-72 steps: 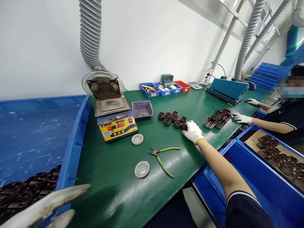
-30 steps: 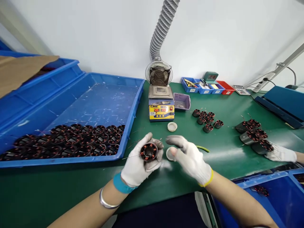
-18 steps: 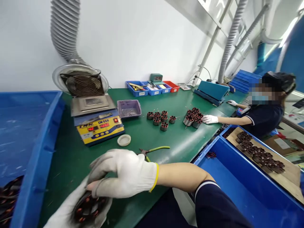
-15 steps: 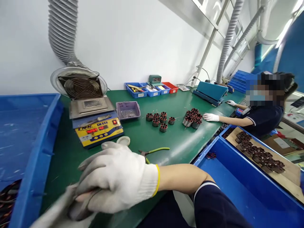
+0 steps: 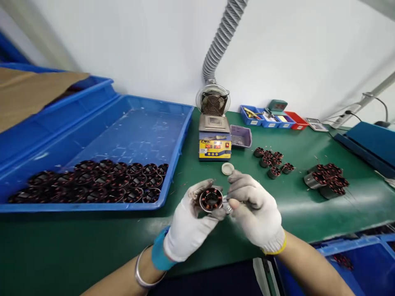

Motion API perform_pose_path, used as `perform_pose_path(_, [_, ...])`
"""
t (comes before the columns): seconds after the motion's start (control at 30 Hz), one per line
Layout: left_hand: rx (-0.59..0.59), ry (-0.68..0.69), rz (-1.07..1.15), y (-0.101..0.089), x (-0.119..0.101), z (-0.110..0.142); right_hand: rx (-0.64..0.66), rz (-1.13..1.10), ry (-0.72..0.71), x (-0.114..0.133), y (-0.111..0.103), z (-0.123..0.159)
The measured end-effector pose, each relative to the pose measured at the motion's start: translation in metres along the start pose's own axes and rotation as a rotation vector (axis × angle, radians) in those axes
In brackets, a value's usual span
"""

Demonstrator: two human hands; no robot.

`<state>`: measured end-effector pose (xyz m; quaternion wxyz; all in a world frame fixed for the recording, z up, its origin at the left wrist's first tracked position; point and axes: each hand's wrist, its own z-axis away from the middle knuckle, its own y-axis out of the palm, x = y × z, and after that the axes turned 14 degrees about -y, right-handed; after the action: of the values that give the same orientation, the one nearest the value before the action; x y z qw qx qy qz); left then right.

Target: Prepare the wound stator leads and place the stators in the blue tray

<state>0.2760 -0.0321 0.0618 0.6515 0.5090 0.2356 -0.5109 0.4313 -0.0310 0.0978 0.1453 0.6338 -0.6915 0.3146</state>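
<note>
My left hand (image 5: pixel 194 222), in a white glove with greyed fingertips, is wrapped round a motor stator (image 5: pixel 211 200). The stator's open face with its copper windings is turned up toward me. Just to its right, my gloved right hand (image 5: pixel 257 211) has its thumb and fingers pinched together at a thin wire lead (image 5: pixel 226 200) on the stator's edge; the exact grip is small and partly hidden. A small round dish lies under the fingertips, mostly covered. Beyond the hands stands another round dish (image 5: pixel 227 168), in front of the yellow and blue solder pot (image 5: pixel 215 149).
At left, a blue tray (image 5: pixel 177 160) holds rows of stators (image 5: pixel 120 181). Several small stators (image 5: pixel 274 172) stand right of centre, larger ones (image 5: pixel 327 179) farther right. A purple bin (image 5: pixel 241 136) sits beside the solder pot. Blue crates (image 5: pixel 361 263) are at lower right.
The view has swung left from the co-worker's side back to the tray and solder pot. My right hand has shifted from covering the stator to pinching at its right edge; my left hand keeps hold.
</note>
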Motion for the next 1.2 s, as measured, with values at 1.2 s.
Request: perform_pose_path(1.2, [0.320,0.285,-0.961,-0.020,-0.044,0.002,0.382,0.432,-0.041,-0.009,-0.053,0.053])
